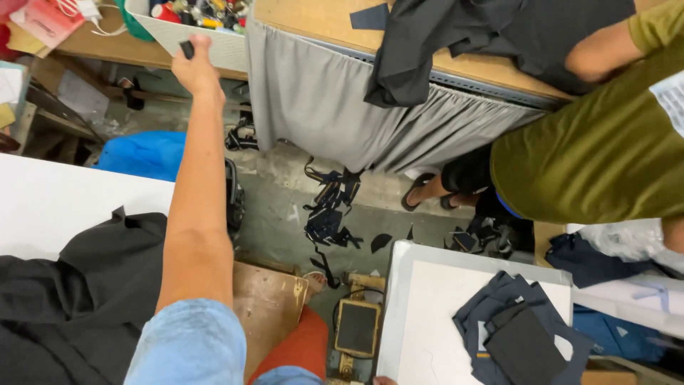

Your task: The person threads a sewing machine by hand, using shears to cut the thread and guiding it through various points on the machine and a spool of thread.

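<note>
My left hand point(195, 68) is stretched far forward and pinches a small black object point(187, 48) at the rim of a white plastic basket point(214, 44). The basket holds several small coloured items and stands on a wooden bench. My forearm passes over black fabric point(78, 292) lying on a white table point(50, 199). Only a sliver of my right hand point(383, 381) shows at the bottom edge, by the corner of a white sewing table point(427, 314). Dark blue fabric pieces point(520, 331) lie on that table.
A co-worker in an olive shirt point(605, 150) stands at the right with an arm on dark cloth point(463, 43) on a wooden table hung with a grey skirt point(328, 107). Dark scraps point(331, 210) litter the concrete floor. A foot pedal point(356, 326) sits below me.
</note>
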